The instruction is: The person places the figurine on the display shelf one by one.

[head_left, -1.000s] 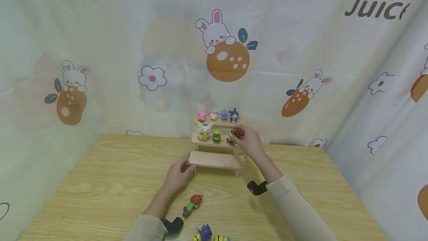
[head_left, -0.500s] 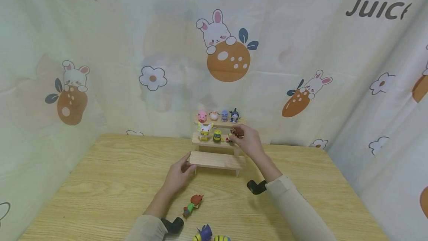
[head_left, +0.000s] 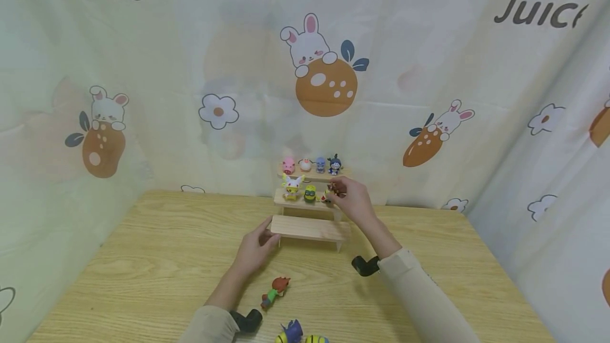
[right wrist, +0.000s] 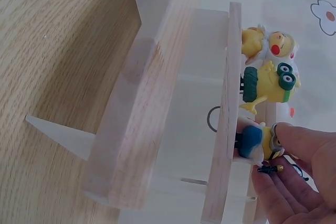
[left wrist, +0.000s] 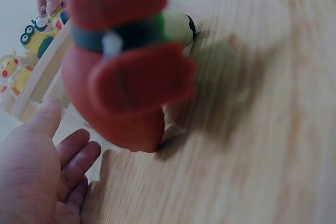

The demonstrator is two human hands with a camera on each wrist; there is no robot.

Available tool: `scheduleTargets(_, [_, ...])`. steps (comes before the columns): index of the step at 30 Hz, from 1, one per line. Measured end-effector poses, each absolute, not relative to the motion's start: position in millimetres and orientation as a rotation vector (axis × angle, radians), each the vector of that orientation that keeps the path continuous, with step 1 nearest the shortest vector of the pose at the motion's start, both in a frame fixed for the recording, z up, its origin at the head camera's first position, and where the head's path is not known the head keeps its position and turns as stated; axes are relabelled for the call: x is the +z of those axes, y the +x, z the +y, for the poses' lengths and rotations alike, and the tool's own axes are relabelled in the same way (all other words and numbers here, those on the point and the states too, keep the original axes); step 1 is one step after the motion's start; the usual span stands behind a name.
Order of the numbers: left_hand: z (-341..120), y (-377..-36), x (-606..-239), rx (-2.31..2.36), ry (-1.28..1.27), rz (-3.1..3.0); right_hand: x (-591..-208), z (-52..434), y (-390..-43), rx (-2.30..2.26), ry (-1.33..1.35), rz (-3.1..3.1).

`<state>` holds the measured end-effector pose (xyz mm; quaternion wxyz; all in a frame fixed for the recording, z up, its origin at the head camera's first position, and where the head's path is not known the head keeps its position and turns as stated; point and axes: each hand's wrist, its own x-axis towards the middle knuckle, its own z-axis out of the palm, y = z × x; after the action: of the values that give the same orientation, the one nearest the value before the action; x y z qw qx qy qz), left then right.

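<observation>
Filling a three-tier wooden stand (head_left: 310, 226) looks a little over half done: four figures line its top step, two stand on the middle step, and the right hand (head_left: 351, 201) pinches a third small figure (right wrist: 257, 141) onto that step's 3 o'clock end, while the left hand (head_left: 257, 245), fingers relaxed, steadies the bare bottom step. A red-headed figure (head_left: 275, 289) and others wait on the desk (head_left: 143, 258) toward 6 o'clock, and the backdrop reads "Juice" twice

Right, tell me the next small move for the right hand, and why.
Probably let go and draw back: the right hand pinches a small figure that already seems seated on the middle shelf beside the yellow goggled figure, while the left hand steadies the bottom shelf.
</observation>
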<state>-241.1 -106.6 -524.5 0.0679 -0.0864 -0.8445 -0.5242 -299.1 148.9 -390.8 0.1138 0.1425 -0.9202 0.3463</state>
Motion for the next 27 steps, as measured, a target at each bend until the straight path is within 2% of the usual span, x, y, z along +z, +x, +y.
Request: scheduleTargets(27, [-107.0,-241.7,-523.2,-1.572,-0.28,-2.522,-390.0,151.1,-302.0,1.084,0.447,-2.703])
